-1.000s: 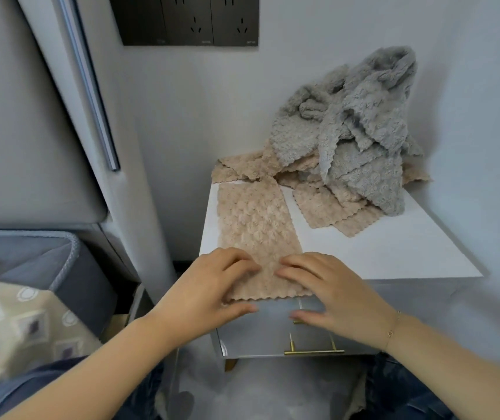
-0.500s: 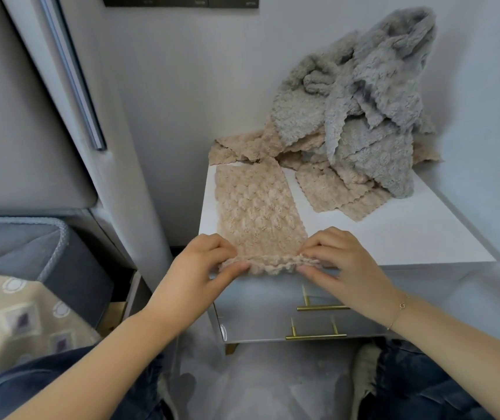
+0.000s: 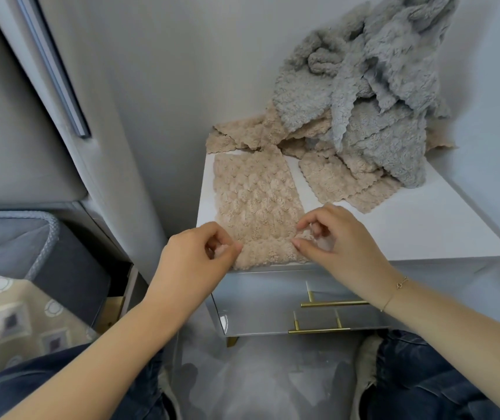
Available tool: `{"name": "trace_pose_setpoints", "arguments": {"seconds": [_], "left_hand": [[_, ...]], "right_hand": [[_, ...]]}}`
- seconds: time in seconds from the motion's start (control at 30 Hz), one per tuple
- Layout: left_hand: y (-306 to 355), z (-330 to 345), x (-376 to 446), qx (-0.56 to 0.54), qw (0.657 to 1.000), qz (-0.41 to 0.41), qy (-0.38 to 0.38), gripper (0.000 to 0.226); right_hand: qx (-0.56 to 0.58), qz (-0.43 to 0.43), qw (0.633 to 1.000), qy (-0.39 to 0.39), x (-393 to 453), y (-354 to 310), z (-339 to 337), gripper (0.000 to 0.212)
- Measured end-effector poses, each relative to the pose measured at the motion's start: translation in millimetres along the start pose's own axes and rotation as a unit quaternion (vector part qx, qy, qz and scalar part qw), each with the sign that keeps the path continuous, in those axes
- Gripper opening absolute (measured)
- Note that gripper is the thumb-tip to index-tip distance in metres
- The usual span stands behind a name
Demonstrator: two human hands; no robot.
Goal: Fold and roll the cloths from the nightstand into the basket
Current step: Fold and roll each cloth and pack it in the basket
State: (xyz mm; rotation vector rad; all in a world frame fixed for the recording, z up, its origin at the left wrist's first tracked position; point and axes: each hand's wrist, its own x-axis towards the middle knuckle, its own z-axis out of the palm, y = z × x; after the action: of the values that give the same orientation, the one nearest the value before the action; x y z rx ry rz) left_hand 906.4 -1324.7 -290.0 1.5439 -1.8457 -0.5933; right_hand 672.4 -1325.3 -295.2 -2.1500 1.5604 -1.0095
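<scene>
Both hands at near edge of nightstand tabletop [image 3: 424, 234]: left hand [image 3: 194, 262] & right hand [image 3: 338, 241], fingers curled, each pinching an end of the started roll on the folded beige cloth [image 3: 254, 195]. Cloth looks light, soft, plush, prob. springs open, so best held at both roll ends w/ even pressure. Farther back: loose beige cloths [image 3: 342, 183] under a grey cloth heap [image 3: 376, 95] vs wall. Glossy white top. Basket [image 3: 42, 237] sits left, by the bed.

Bare nightstand top [image 3: 409, 225] lies open right of the hands; cloth heap [image 3: 364, 110] seemingly blocks the back corner
</scene>
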Motion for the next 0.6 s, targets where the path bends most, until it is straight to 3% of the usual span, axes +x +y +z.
{"name": "trace_pose_setpoints", "arguments": {"seconds": [0.07, 0.13, 0.2, 0.27, 0.43, 0.6], "left_hand": [[0, 0, 1, 0.001, 1.000, 0.021, 0.019, 0.013], [-1, -4, 4, 0.057, 0.990, 0.125, 0.032, 0.012], [-4, -6, 8, 0.156, 0.951, 0.267, 0.015, 0.006], [-9, -5, 8, 0.212, 0.912, 0.350, -0.022, 0.019], [-18, -9, -2, 0.206, 0.919, 0.321, -0.100, 0.037], [-21, -7, 0, 0.198, 0.924, 0.314, -0.093, 0.043]], "right_hand": [[-0.080, -0.079, 0.993, 0.026, 0, 0, 1, 0.017], [-0.126, -0.156, 0.979, 0.039, 0, 1, 2, 0.015], [-0.153, -0.222, 0.962, 0.037, -1, 2, 5, 0.012], [-0.166, -0.255, 0.952, 0.022, -4, 5, 8, 0.019], [-0.163, -0.230, 0.959, -0.021, -15, 11, 4, 0.028], [-0.202, -0.221, 0.954, -0.017, -19, 13, 3, 0.035]]}}
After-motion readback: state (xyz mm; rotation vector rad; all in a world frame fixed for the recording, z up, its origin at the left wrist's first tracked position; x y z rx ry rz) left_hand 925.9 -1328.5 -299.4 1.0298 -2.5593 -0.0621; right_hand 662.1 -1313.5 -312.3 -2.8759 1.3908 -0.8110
